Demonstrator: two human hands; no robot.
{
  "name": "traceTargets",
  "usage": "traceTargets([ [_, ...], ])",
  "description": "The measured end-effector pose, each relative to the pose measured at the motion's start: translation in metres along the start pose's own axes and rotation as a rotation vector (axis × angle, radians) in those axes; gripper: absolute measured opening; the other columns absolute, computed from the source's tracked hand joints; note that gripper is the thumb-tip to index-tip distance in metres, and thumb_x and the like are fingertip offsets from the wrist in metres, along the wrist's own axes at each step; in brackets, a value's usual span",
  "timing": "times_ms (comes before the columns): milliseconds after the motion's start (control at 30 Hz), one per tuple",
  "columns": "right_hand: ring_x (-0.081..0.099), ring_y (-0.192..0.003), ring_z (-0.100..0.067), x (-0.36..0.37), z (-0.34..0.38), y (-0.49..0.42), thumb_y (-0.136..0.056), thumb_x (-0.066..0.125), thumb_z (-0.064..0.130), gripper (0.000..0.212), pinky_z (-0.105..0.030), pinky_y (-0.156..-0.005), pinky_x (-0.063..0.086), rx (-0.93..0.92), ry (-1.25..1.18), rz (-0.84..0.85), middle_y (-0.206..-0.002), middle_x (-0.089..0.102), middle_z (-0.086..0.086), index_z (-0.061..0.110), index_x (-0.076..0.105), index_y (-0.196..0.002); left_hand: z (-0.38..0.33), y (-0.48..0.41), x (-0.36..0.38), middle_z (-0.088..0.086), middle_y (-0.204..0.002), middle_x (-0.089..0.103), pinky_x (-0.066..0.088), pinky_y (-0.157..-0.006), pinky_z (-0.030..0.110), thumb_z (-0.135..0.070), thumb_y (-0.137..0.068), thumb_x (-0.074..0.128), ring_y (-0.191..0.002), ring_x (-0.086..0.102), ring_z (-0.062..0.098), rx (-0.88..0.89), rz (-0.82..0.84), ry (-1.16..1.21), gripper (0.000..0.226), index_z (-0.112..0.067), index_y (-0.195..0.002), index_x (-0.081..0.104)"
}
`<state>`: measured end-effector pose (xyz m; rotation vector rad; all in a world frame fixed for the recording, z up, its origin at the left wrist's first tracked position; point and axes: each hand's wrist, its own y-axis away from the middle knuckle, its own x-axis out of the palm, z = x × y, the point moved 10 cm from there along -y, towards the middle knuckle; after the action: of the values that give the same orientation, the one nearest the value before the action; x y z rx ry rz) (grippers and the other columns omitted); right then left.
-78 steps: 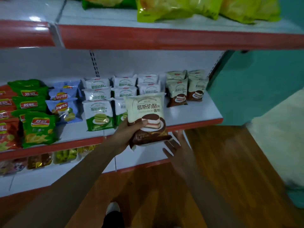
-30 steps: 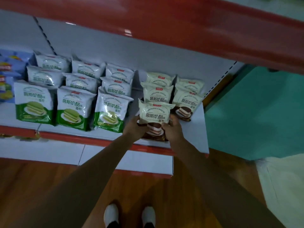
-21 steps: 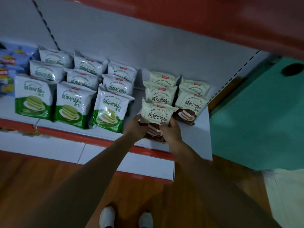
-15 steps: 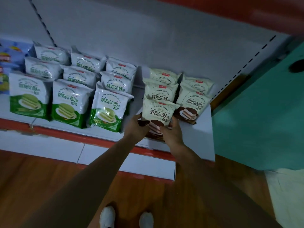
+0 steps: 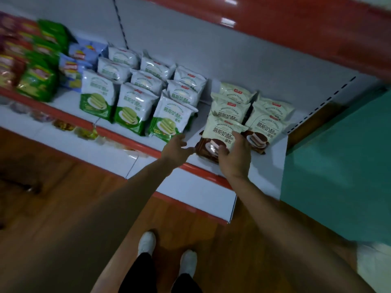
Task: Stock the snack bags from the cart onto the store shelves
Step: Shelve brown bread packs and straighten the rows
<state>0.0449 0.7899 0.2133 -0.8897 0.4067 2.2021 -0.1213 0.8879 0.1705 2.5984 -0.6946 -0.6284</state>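
Standing at the shelf front: the brown mousse cheese bread bag (image 5: 223, 132) is upright near the red edge of the shelf (image 5: 268, 166). It is the nearest pack in the left brown column and leans back against the pack behind it, its label facing out, probably so that shoppers can read it.
Row logic: it sits just right of the green mousse cheese bags (image 5: 169, 121) and just left of the other brown column (image 5: 266, 127), so flavours stay grouped.
Left hand (image 5: 177, 146): off the bag, just to its left, with the fingers spread and released, holding nothing.
Right hand (image 5: 234, 157): its fingers (image 5: 224, 150) lie loosely curved on the lower front of the bag. I judge this a steadying touch, not a grasp.
Far left: green chip bags (image 5: 36, 81) and blue chip bags (image 5: 74, 66) fill the same shelf.
Cart: not in view.
Change from half a second ago: both hands then clasped the bag's lower corners. The left has since let go and the right has slackened, while the bag keeps its spot. The view has swung left.
Step, as I judge it: placement is done and the hands are about to withdraw.
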Motion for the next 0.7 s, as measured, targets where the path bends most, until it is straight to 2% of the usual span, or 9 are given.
traceTargets([
  [100, 0.047, -0.121, -0.032, 0.010, 0.046, 0.020, -0.088, 0.059, 0.014, 0.046, -0.040, -0.097, 0.042, -0.137, -0.001, 0.047, -0.131, 0.051, -0.016, 0.008, 0.048, -0.132, 0.006, 0.032, -0.039, 0.013, -0.129, 0.056, 0.044, -0.062, 0.023, -0.017, -0.087, 0.066, -0.096, 0.057, 0.022, 0.003, -0.075, 0.056, 0.059, -0.008, -0.138, 0.038],
  [167, 0.050, -0.118, -0.032, 0.029, 0.068, 0.037, -0.088, 0.059, 0.016, 0.046, -0.040, -0.095, 0.044, -0.162, -0.019, 0.123, -0.129, 0.053, -0.015, 0.008, 0.047, -0.132, 0.017, 0.055, -0.072, 0.012, -0.129, 0.055, 0.045, -0.066, 0.023, -0.018, -0.087, 0.065, -0.100, 0.057, 0.023, -0.005, -0.138, 0.065, 0.059, -0.009, -0.139, 0.038],
  [233, 0.049, -0.121, -0.030, 0.050, 0.086, 0.058, -0.089, 0.059, 0.018, 0.047, -0.038, -0.095, 0.043, -0.177, -0.024, 0.212, -0.133, 0.051, -0.014, 0.009, 0.046, -0.134, 0.031, 0.080, -0.106, 0.011, -0.132, 0.054, 0.046, -0.079, 0.029, -0.020, -0.089, 0.063, -0.111, 0.057, 0.026, -0.018, -0.199, 0.048, 0.057, -0.009, -0.139, 0.039],
  [300, 0.047, -0.124, -0.029, 0.072, 0.105, 0.084, -0.091, 0.059, 0.020, 0.046, -0.037, -0.096, 0.042, -0.212, -0.009, 0.302, -0.135, 0.050, -0.014, 0.009, 0.046, -0.134, 0.051, 0.108, -0.144, 0.009, -0.133, 0.053, 0.049, -0.088, 0.035, -0.022, -0.091, 0.061, -0.113, 0.056, 0.026, -0.045, -0.273, 0.006, 0.050, -0.009, -0.136, 0.044],
  [433, 0.046, -0.123, -0.026, 0.123, 0.159, 0.148, -0.092, 0.058, 0.022, 0.041, -0.034, -0.096, 0.041, -0.375, 0.095, 0.466, -0.134, 0.050, -0.010, 0.011, 0.048, -0.131, 0.104, 0.172, -0.215, 0.009, -0.125, 0.058, 0.048, -0.074, 0.026, -0.017, -0.091, 0.059, -0.099, 0.058, 0.022, -0.110, -0.430, 0.082, 0.038, -0.006, -0.127, 0.053],
  [500, 0.044, -0.126, -0.026, 0.147, 0.192, 0.187, -0.093, 0.056, 0.025, 0.043, -0.037, -0.099, 0.042, -0.458, 0.111, 0.536, -0.137, 0.048, -0.008, 0.012, 0.046, -0.133, 0.133, 0.208, -0.248, 0.007, -0.116, 0.058, 0.043, -0.074, 0.025, -0.016, -0.091, 0.059, -0.100, 0.057, 0.021, -0.149, -0.510, 0.132, 0.035, -0.007, -0.125, 0.054],
  [567, 0.043, -0.128, -0.025, 0.168, 0.223, 0.228, -0.094, 0.055, 0.027, 0.045, -0.038, -0.099, 0.042, -0.523, 0.113, 0.590, -0.139, 0.046, -0.007, 0.013, 0.044, -0.135, 0.163, 0.243, -0.278, 0.006, -0.120, 0.058, 0.041, -0.077, 0.025, -0.019, -0.091, 0.059, -0.098, 0.055, 0.016, -0.174, -0.572, 0.153, 0.036, -0.009, -0.125, 0.053],
  [700, 0.041, -0.134, -0.025, 0.207, 0.266, 0.321, -0.097, 0.048, 0.041, 0.057, -0.037, -0.104, 0.039, -0.525, 0.042, 0.746, -0.147, 0.042, -0.008, 0.013, 0.033, -0.144, 0.227, 0.324, -0.332, 0.006, -0.135, 0.051, 0.040, -0.083, 0.024, -0.030, -0.093, 0.056, -0.119, 0.051, 0.019, -0.217, -0.641, 0.206, 0.047, -0.013, -0.135, 0.045],
])
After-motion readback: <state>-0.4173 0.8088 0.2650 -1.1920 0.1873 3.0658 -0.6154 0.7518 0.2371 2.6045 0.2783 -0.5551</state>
